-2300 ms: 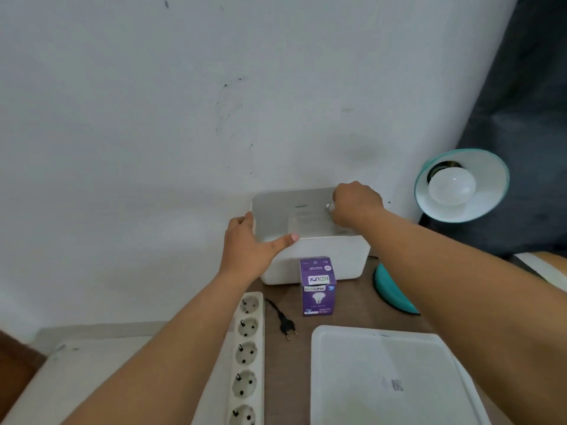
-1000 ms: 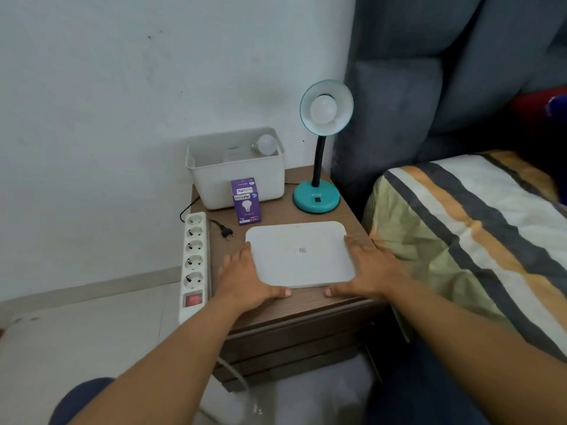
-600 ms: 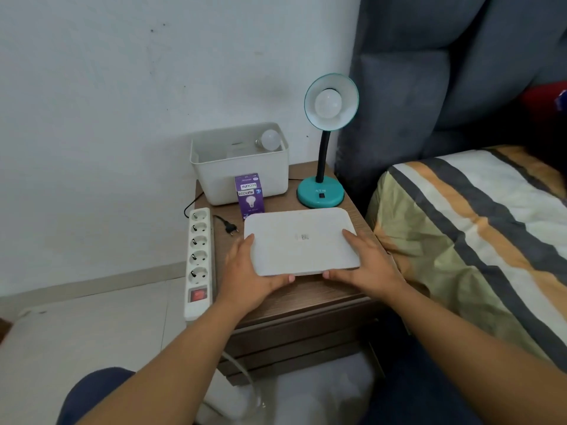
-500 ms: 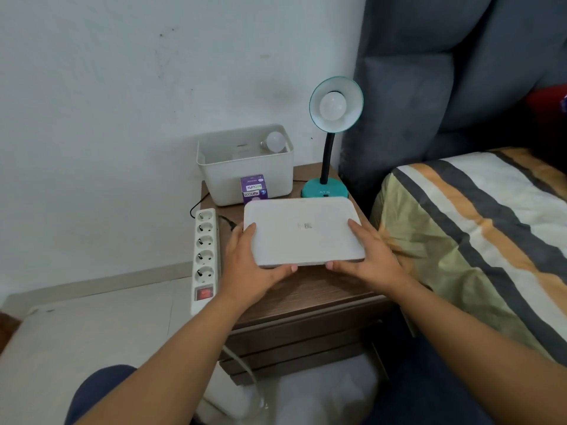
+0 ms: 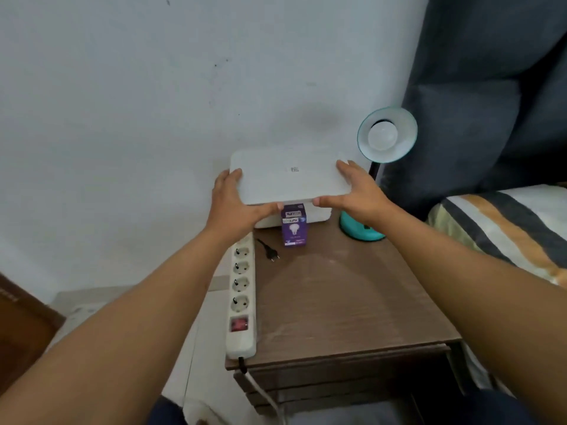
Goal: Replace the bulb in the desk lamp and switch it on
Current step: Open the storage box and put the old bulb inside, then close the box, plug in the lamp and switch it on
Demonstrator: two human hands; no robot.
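The bulb sits in the shade of the desk lamp, at the far right of the bedside table, and it is not lit. I judge it light and fragile, with a smooth, a little slippery globe, so I would take it around the widest part with my fingertips and turn softly, while the other hand steadies the shade or the neck. The lamp looks light too and may tip on its teal base if I push sideways.

My left hand grasps the near left corner of the white lid, thumb under the near edge. My right hand grasps the near right corner in the same way. The lid is stiff, flat and light, and I hold it over the white box by the wall; I cannot tell if it already rests on the rim.

In front of the box stands a purple bulb carton. The lamp's plug lies loose on the table, beside the power strip on the left edge.

The lid hides the inside of the box completely. My right hand covers part of the lamp neck and base, so any switch there I cannot see.
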